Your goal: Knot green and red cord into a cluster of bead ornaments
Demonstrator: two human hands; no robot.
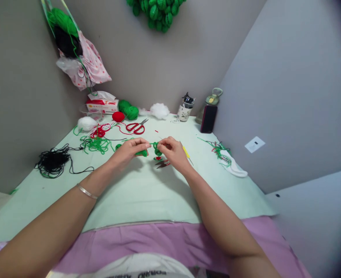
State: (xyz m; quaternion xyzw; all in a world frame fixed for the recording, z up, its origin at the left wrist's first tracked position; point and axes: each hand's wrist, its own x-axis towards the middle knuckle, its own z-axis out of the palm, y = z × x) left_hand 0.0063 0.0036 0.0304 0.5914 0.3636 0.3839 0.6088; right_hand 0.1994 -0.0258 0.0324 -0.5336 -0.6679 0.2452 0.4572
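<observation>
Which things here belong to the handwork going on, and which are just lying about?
Seemingly in use:
green yarn piece, held by the left hand and right hand
yellow-handled tool, near the right hand

Apparently just lying about:
phone
tissue box
black yarn

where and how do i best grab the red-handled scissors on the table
Probably by the red handle loops, coming from the near left side. The scissors lie on the table with those loops toward the person and the blades pointing away to the right, so this approach should keep fingers off the edges.
</observation>
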